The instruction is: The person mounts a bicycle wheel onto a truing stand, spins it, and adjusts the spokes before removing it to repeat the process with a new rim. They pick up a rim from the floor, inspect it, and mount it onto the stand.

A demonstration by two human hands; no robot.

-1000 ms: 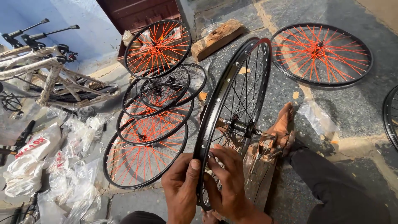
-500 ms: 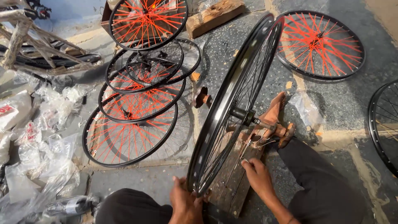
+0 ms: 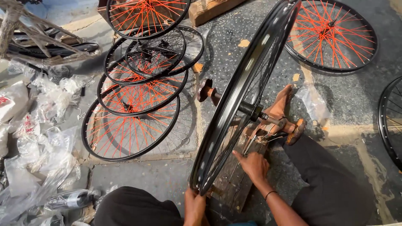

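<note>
Wheel (image 3: 245,98) stands upright on its axle in the stand ahead of me, rim running near to far, my left hand (image 3: 194,207) with grip clamped on its nearest edge, my right hand (image 3: 252,164) nearer the hub, fingers loosely apart at the spokes

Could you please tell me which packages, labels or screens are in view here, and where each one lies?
White bag: far left edge, crumpled, with a red printed patch.
Clear plastic bags: heaped on the ground at left, crumpled, some with small red print.
Clear plastic wrapper: on the ground right of the upright black wheel, empty-looking.
No screens or signs.
</note>
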